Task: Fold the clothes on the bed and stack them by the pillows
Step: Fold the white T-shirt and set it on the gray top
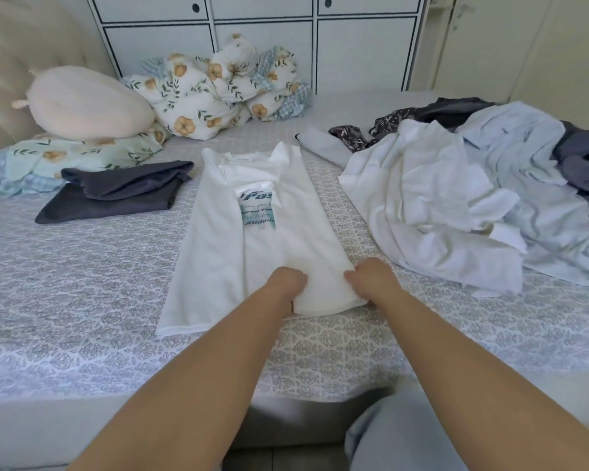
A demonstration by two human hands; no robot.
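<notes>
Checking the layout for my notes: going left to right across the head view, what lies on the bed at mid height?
Folded dark garment → white T-shirt, both hands gripping its near hem, left hand then right hand → unfolded clothes pile.

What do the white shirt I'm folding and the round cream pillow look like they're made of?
White shirt: soft matte knit, probably cotton jersey; it drapes limp, creases gently, and carries a teal print. Cream pillow: looks like plush or fleece, with a fuzzy outline and no sheen. The fibre itself can't be confirmed.
</notes>
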